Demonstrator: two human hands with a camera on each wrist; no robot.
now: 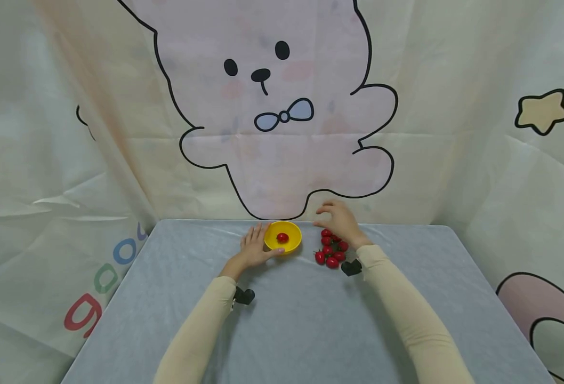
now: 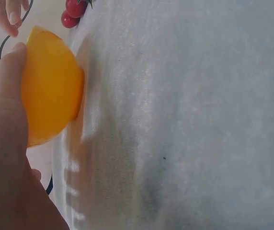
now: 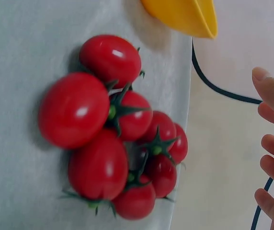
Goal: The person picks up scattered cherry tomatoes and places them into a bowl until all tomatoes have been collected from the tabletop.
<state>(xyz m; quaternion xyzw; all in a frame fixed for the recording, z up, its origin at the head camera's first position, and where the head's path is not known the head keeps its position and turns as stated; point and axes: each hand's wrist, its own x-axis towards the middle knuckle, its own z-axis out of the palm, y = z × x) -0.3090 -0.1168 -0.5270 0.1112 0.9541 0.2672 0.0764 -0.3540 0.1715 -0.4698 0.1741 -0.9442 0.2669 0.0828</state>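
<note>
A yellow bowl (image 1: 267, 244) stands near the table's back edge with one red cherry tomato (image 1: 282, 238) inside. My left hand (image 1: 254, 249) rests against its left side, fingers straight and spread. The left thumb (image 2: 8, 72) lies along the bowl's near rim, and the left wrist view shows the bowl's outer wall (image 2: 51, 86) beside it. To the right lies a group of cherry tomatoes (image 1: 332, 262) with green stems. Over their far side hovers my right hand (image 1: 340, 220), fingers loosely bent and apart, holding nothing; the right wrist view shows it beyond the tomatoes (image 3: 98, 163).
A grey-blue cloth (image 1: 282, 330) covers the table. Behind the back edge hangs a pale curtain (image 1: 416, 176) with a cartoon bear print. More printed curtain hangs at both sides. Each wrist wears a dark strap piece (image 1: 244, 296).
</note>
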